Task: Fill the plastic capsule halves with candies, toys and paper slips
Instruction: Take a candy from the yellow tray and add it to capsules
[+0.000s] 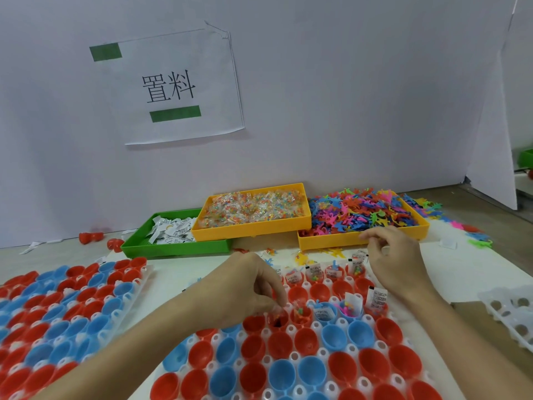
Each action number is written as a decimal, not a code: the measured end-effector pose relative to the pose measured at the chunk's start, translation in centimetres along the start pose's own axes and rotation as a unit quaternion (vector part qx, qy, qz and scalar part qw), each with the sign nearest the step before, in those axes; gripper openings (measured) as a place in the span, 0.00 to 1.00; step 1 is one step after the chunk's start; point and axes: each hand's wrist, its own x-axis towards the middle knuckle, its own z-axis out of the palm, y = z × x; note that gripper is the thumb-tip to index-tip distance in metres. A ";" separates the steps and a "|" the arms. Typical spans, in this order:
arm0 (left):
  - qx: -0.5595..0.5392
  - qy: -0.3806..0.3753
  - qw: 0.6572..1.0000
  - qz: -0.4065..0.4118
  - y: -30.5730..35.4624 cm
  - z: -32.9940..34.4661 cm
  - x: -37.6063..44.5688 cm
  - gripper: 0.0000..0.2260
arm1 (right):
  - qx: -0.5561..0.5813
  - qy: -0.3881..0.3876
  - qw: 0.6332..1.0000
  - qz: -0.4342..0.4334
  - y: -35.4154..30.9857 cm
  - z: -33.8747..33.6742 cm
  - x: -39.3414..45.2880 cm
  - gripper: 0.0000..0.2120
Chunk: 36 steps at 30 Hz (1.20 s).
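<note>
Along the left edge of the frame we see a white tray (135, 287) packed with red and blue capsule halves (69, 301), all open side up. Above it, on the grey wall, hangs a paper sign (173, 85) with two green tape strips. At middle left sits a green bin (173, 246) holding paper slips (173, 230), and overlapping its right end is a yellow bin (251, 230) of wrapped candies (253, 207).

At centre frame our left hand (248, 287) reaches over the nearer tray (326, 330), its fingers curled downward and pinched over a red capsule half (278, 320); we cannot tell what, if anything, they hold. Just to its right, several halves in that row already carry candies, slips and a small toy, while the rows below stand unfilled.

To the right of centre our right hand (395, 255) hovers at the front edge of a second yellow bin (331, 242) heaped with colourful toys (360, 212), its fingers loosely curled with thumb and forefinger close together; whether they pinch anything we cannot tell. At the lower right edge lies part of another white tray (510, 313).
</note>
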 end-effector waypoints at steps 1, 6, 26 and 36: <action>0.007 0.006 1.000 0.003 0.0 -0.1 0.0 0.07 | 0.000 -0.001 1.000 0.000 0.0 0.0 0.0 0.11; 0.015 -0.008 1.000 0.004 0.3 -0.2 0.1 0.06 | 0.002 0.000 1.000 -0.001 0.1 0.1 0.0 0.11; 0.104 0.008 0.995 0.005 0.6 1.0 -0.1 0.06 | -0.042 0.020 0.998 0.052 0.2 -0.2 -0.1 0.10; 0.085 0.062 0.994 0.025 1.6 -1.4 -0.9 0.04 | -0.166 -0.069 0.977 0.112 -0.2 -0.3 -0.3 0.12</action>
